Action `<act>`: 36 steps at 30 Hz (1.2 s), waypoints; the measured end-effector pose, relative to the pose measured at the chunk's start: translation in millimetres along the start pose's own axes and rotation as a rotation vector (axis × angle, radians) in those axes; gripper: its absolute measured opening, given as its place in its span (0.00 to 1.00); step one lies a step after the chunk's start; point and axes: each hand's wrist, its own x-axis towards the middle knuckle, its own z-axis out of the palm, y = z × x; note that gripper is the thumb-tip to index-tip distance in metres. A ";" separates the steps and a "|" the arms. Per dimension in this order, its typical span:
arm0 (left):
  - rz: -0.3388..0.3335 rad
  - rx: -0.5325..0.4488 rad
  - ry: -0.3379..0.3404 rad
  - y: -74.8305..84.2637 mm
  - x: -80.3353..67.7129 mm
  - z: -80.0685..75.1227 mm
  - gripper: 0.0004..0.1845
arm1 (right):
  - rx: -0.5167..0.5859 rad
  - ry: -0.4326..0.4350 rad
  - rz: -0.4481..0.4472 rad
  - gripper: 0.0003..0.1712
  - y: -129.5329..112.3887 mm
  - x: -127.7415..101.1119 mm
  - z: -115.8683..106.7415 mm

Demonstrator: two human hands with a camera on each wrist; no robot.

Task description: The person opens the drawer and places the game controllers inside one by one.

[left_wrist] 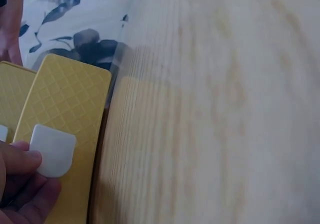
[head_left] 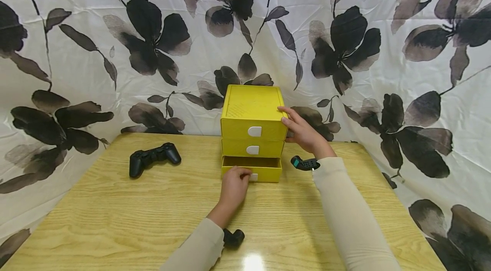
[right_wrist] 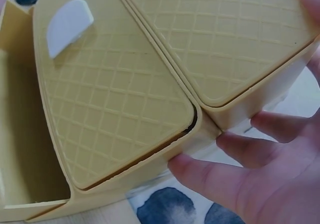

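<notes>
A yellow box point(head_left: 251, 111) with three stacked drawers stands at the back middle of the wooden table point(head_left: 115, 220). Its bottom drawer point(head_left: 264, 173) is pulled partly out and looks empty inside. My left hand point(head_left: 235, 181) pinches the white tab point(left_wrist: 52, 149) on that drawer's front point(left_wrist: 65, 103). My right hand point(head_left: 301, 130) rests against the box's upper right corner, its fingers point(right_wrist: 240, 154) lying fairly straight along the side wall. The two upper drawers are closed; the middle one's white tab point(right_wrist: 67, 21) shows in the right wrist view.
A black game controller point(head_left: 153, 158) lies on the table left of the box. A white cloth with dark flowers point(head_left: 153, 28) hangs close behind and around both sides. Bare wood lies in front of the box.
</notes>
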 end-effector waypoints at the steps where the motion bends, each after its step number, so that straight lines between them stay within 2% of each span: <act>1: 0.009 0.002 -0.002 -0.4 -0.7 -0.4 0.04 | 0.001 -0.003 0.000 0.31 0.1 0.1 -0.2; 15: 0.015 0.001 -0.016 3.9 -14.2 -9.7 0.04 | 0.014 -0.006 -0.007 0.30 -0.5 -0.8 0.0; 24: -0.020 -0.003 -0.031 9.4 -22.3 -13.2 0.04 | 0.002 -0.014 -0.002 0.31 -0.1 -0.2 -0.9; 36: 0.001 0.009 -0.017 12.7 -32.6 -15.3 0.03 | -0.004 -0.017 -0.004 0.31 0.1 -0.1 -1.1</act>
